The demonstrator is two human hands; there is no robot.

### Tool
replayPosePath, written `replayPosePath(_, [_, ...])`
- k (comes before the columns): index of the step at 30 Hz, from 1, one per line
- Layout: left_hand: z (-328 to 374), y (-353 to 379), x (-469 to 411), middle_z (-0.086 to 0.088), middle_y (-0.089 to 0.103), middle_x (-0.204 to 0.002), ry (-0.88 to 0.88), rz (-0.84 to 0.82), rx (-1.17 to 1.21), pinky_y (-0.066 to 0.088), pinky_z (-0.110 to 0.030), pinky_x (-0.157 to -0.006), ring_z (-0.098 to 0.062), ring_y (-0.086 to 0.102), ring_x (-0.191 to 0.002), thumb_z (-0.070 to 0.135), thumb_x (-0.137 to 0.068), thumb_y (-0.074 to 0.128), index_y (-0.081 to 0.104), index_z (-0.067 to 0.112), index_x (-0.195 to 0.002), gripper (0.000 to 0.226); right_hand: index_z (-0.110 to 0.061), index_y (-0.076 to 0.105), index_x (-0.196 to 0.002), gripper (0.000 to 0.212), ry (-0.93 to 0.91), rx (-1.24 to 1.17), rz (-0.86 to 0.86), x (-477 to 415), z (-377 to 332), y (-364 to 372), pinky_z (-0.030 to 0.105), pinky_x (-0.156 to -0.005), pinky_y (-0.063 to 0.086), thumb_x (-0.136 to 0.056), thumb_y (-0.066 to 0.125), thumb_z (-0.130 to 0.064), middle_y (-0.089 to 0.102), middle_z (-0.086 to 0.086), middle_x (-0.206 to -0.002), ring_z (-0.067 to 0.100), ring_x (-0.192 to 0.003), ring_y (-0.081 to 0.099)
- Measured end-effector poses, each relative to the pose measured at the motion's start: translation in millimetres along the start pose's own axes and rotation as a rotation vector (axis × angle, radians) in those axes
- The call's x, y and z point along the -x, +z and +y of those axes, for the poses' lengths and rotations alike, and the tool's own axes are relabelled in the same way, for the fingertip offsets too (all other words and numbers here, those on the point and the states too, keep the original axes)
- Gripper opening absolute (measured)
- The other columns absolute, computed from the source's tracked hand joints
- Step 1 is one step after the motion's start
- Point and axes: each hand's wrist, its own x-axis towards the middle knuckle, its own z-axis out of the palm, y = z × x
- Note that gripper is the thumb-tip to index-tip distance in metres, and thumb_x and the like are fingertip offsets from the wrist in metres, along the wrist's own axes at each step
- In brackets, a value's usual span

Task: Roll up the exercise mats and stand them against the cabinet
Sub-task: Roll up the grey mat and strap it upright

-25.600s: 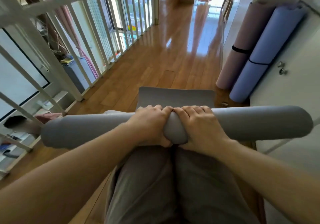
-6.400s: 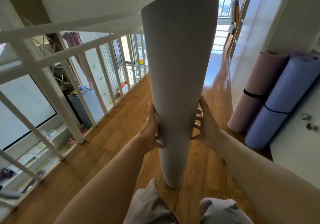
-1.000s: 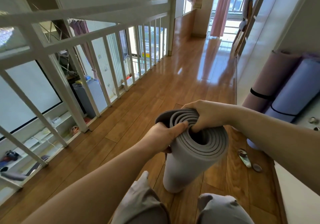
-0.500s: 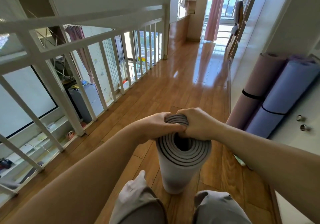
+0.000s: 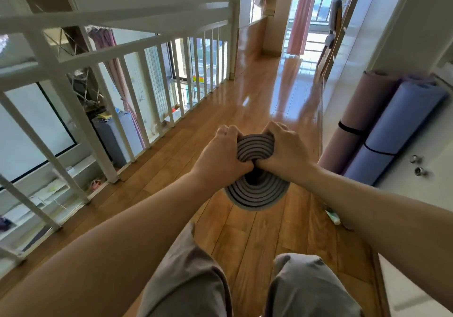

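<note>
A rolled grey mat (image 5: 256,191) stands on end on the wooden floor in front of my knees; I look down onto its spiral top. My left hand (image 5: 221,156) grips the left side of the top rim, and my right hand (image 5: 284,148) grips the right side, thumbs meeting over the centre hole. A pink rolled mat (image 5: 360,115) and a purple rolled mat (image 5: 397,130), each with a black strap, lean against the white cabinet (image 5: 421,194) on the right.
A white railing (image 5: 122,91) runs along the left, open to the lower floor. The wooden floor (image 5: 257,91) stretches ahead toward a pink curtain (image 5: 300,15). A small tube (image 5: 333,216) lies on the floor near the cabinet. Two metal knobs (image 5: 416,164) sit on the cabinet door.
Both hands have shifted around the mat's top rim, now clasping it from either side. The view has tipped further down over the roll, which still stands in the same place.
</note>
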Motion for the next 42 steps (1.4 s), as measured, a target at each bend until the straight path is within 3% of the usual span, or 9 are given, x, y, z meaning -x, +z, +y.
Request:
replayPosePath(5, [-21.1,7.0,21.8,-0.001,0.040,-0.112,0.026,0.066,-0.023,0.052,-0.026,-0.071,-0.017,0.054,-0.089,0.028,-0.079,0.070,0.045,0.011,-0.115,0.047,-0.018,0.042,-0.088,0.044,-0.073,0.035,0.056,14.4,-9.8,26.4,0.019,-0.058,0.037,-0.065,0.077,-0.027,0.045,-0.004,-0.089,0.010,-0.072,0.045])
replayPosePath(10, [-35.3,29.1,32.5,-0.001,0.037,-0.112,0.061,0.107,-0.024,0.055,-0.038,-0.075,-0.019,0.054,-0.086,0.027,-0.081,0.067,0.043,0.010,-0.113,0.043,-0.008,0.051,-0.094,0.042,-0.116,0.066,0.065,27.8,-2.7,39.7,0.014,-0.059,0.032,-0.065,0.072,-0.029,0.042,-0.004,-0.092,0.013,-0.076,0.047])
replayPosePath(18, [-40.9,86.3,15.0,-0.006,0.040,-0.115,0.114,0.100,-0.010,0.054,-0.037,-0.072,-0.015,0.050,-0.083,0.028,-0.083,0.067,0.045,0.009,-0.114,0.042,-0.004,0.052,-0.094,0.040,-0.035,0.082,0.106,45.3,43.6,58.8,0.024,-0.063,0.035,-0.068,0.064,-0.032,0.041,-0.002,-0.093,0.014,-0.082,0.045])
replayPosePath(28, [-42.2,202.9,-17.9,-0.008,0.045,-0.114,0.150,-0.024,-0.035,0.045,-0.032,-0.064,-0.019,0.054,-0.084,0.025,-0.082,0.068,0.047,0.006,-0.112,0.042,-0.001,0.053,-0.092,0.040,0.159,-0.033,0.114,87.6,154.6,103.2,0.014,-0.061,0.034,-0.070,0.063,-0.034,0.051,0.012,-0.092,0.018,-0.077,0.049])
replayPosePath(32, [-48.5,256.0,-14.0,-0.015,0.052,-0.102,0.261,-0.107,-0.090,0.047,-0.034,-0.057,-0.032,0.060,-0.078,0.022,-0.070,0.076,0.053,0.002,-0.102,0.043,0.000,0.053,-0.095,0.041,0.272,-0.070,0.085,125.3,193.6,128.7,0.031,-0.062,0.043,-0.068,0.070,-0.026,0.050,0.015,-0.094,0.026,-0.078,0.053])
replayPosePath(34, [-53.0,283.5,-10.2,-0.016,0.054,-0.095,0.312,-0.151,-0.125,0.044,-0.033,-0.056,-0.034,0.059,-0.074,0.020,-0.061,0.081,0.056,0.002,-0.095,0.046,-0.001,0.051,-0.099,0.043,0.369,-0.116,0.029,147.4,209.9,141.4,0.033,-0.063,0.044,-0.069,0.077,-0.017,0.049,0.014,-0.097,0.027,-0.079,0.054])
replayPosePath(37, [-66.1,327.4,2.3,-0.015,0.056,-0.090,0.413,-0.228,-0.219,0.048,-0.039,-0.061,-0.034,0.059,-0.074,0.027,-0.064,0.074,0.059,0.004,-0.089,0.037,-0.012,0.048,-0.105,0.048,0.583,-0.248,-0.141,180.8,232.6,159.1,0.030,-0.070,0.048,-0.073,0.081,-0.024,0.052,0.003,-0.103,0.018,-0.085,0.057])
replayPosePath(40, [-86.1,370.9,25.4,-0.015,0.057,-0.094,0.507,-0.320,-0.301,0.049,-0.044,-0.072,-0.034,0.058,-0.079,0.036,-0.077,0.056,0.059,0.006,-0.089,0.033,-0.022,0.049,-0.114,0.047,0.772,-0.228,-0.583,217.5,260.8,179.2,0.026,-0.079,0.050,-0.077,0.078,-0.030,0.056,-0.005,-0.108,0.011,-0.095,0.056])
replayPosePath(42, [-94.8,395.7,38.5,-0.014,0.057,-0.095,0.532,-0.337,-0.305,0.049,-0.048,-0.078,-0.035,0.057,-0.082,0.033,-0.076,0.063,0.059,0.007,-0.089,0.029,-0.021,0.054,-0.121,0.042,0.837,-0.109,-0.892,244.7,280.0,194.0,0.028,-0.083,0.052,-0.083,0.072,-0.025,0.058,-0.002,-0.115,0.014,-0.101,0.057])
